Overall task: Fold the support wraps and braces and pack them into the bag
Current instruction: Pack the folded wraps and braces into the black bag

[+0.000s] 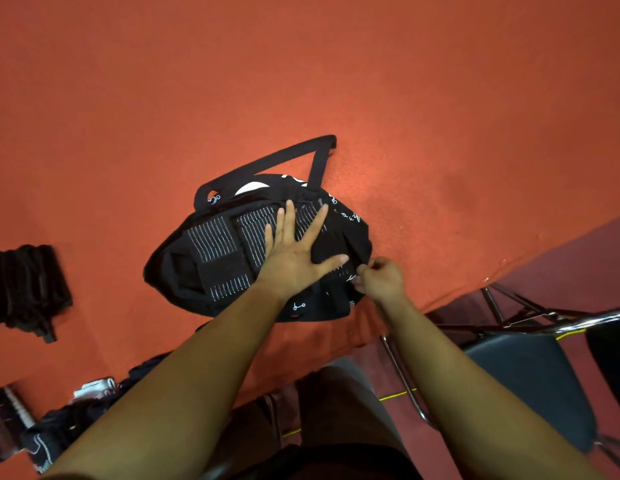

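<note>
A black bag (350, 237) with small white prints lies open on the red table, its strap (267, 162) looping toward the far side. Inside its mouth lies a folded black brace (218, 247) with white ribbed stripes. My left hand (294, 251) presses flat on the brace with fingers spread. My right hand (381, 278) pinches the bag's near right edge between curled fingers. Another black ribbed wrap (24, 289) lies on the table at the far left. More dark braces (69, 414) sit at the table's near left corner, partly hidden by my left arm.
The red cloth-covered table (336, 81) stretches far behind the bag. Its near edge runs diagonally at lower right. Beyond that edge stands a black chair (530, 379) with chrome legs on a dark red floor.
</note>
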`<move>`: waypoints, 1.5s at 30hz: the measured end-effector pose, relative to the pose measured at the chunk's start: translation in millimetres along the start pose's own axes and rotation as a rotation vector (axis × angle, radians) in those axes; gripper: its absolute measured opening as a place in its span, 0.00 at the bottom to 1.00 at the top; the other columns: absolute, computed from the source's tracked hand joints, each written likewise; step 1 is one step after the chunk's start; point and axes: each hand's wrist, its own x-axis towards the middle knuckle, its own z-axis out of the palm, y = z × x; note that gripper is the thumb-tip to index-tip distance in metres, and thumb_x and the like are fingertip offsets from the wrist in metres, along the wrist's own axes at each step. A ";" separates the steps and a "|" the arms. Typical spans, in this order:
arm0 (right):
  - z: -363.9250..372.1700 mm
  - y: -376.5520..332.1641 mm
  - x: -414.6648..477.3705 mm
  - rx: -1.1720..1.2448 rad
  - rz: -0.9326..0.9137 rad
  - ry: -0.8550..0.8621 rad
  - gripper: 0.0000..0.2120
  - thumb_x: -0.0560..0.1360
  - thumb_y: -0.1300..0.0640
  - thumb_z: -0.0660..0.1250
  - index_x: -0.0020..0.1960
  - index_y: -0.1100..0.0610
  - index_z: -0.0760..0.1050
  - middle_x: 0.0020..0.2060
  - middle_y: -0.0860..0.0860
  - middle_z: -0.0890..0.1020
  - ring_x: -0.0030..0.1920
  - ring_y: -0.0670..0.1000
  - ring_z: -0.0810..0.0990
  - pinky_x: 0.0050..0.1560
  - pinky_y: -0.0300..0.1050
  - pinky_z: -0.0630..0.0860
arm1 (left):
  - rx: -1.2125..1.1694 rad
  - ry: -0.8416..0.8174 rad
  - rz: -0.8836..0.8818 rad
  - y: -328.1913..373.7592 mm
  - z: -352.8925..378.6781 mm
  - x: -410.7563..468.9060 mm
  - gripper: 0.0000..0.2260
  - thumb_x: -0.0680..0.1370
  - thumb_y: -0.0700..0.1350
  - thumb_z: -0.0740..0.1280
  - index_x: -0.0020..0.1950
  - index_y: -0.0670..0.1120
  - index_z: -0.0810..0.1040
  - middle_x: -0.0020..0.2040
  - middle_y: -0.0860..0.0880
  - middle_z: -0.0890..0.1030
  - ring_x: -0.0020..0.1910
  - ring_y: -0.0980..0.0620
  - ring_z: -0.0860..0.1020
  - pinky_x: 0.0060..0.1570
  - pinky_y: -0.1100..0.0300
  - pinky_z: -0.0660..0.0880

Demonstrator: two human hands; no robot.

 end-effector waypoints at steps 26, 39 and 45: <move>1.5 -55.6 -71.4 -0.091 -0.811 0.429 0.11 0.82 0.54 0.59 0.46 0.58 0.75 0.40 0.51 0.80 0.42 0.52 0.77 0.43 0.47 0.71 | 0.359 0.017 0.077 -3.5 -2.7 -4.0 0.37 0.72 0.73 0.40 0.80 0.64 0.39 0.80 0.38 0.49 0.80 0.42 0.48 0.76 0.36 0.42; -19.3 -33.0 -48.6 -0.377 -0.885 0.264 0.12 0.78 0.51 0.68 0.59 0.54 0.77 0.51 0.51 0.79 0.51 0.50 0.77 0.50 0.42 0.71 | 0.368 0.038 0.365 -6.4 13.7 -17.8 0.38 0.76 0.62 0.58 0.80 0.60 0.41 0.82 0.45 0.51 0.81 0.45 0.47 0.78 0.42 0.41; -6.4 -75.8 -56.6 -0.277 -0.922 0.459 0.11 0.80 0.53 0.63 0.41 0.56 0.73 0.33 0.49 0.77 0.34 0.52 0.73 0.36 0.44 0.61 | 0.530 -0.018 0.199 18.4 5.4 -1.4 0.35 0.81 0.52 0.57 0.80 0.60 0.37 0.81 0.45 0.33 0.80 0.45 0.34 0.76 0.37 0.39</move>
